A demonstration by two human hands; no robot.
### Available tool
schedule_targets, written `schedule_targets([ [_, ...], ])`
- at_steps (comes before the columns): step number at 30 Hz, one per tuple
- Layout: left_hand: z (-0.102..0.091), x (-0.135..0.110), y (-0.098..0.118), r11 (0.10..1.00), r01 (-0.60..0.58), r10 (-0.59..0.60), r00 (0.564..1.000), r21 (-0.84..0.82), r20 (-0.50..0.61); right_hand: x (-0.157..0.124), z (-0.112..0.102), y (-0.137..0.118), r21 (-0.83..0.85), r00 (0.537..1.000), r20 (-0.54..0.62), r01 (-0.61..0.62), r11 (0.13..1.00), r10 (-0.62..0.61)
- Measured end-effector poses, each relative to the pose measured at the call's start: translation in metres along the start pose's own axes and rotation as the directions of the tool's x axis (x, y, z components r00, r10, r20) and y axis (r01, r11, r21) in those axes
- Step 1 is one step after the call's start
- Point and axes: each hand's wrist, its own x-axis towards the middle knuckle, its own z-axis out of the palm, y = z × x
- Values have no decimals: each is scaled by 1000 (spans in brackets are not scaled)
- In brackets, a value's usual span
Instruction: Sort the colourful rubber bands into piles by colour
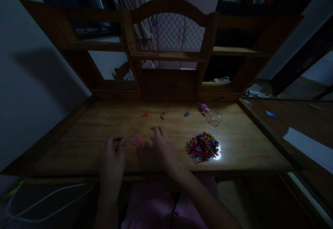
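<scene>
Left hand [113,154] and right hand [164,147], loosely curled, grip unclear, flank thin pink loops [137,141] on grained wooden desktop [85,132].

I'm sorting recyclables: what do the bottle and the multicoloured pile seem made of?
The bottle looks like clear, glossy plastic or glass: the desktop shows through. The pile may be rubber, plastic or coated wire: bright, thin loops, too small to tell.
</scene>
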Motion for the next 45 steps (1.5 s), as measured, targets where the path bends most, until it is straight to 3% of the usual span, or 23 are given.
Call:
schedule_targets([
  [3, 12, -10, 19, 986, 71, -58, 995, -151, 83, -26, -35, 35, 95, 973, -203, -94, 991, 112],
  [6, 36, -25, 46, 988, -23, 57, 974, -154, 218, -59, -73, 77, 165, 890, -367, -224, 961, 270],
  [9, 64, -47, 75, 968, -176, 233, 897, -179, 376, -91, -105, 113, 169, 802, -439, -369, 914, 405],
  [13, 89, -77, 107, 934, -210, 342, 760, -290, 552, -125, -124, 136, 203, 737, -452, -463, 863, 502],
  [15, 95, -88, 118, 921, -204, 376, 692, -333, 616, -136, -126, 137, 261, 766, -361, -464, 846, 532],
  [18, 99, -99, 127, 913, -183, 397, 610, -365, 686, -144, -122, 132, 368, 869, -110, -416, 832, 483],
  [21, 105, -108, 128, 920, -204, 389, 564, -334, 728, -144, -115, 127, 403, 921, 2, -358, 842, 390],
  [28, 117, -116, 129, 911, -316, 405, 551, -266, 730, -137, -108, 130, 421, 888, -75, -385, 821, 454],
  [34, 115, -109, 130, 910, -293, 411, 528, -294, 743, -127, -96, 126, 399, 913, -94, -332, 855, 398],
  [45, 115, -111, 121, 905, -216, 419, 596, -366, 685, -123, -74, 131, 203, 927, -121, -328, 923, 356],
])
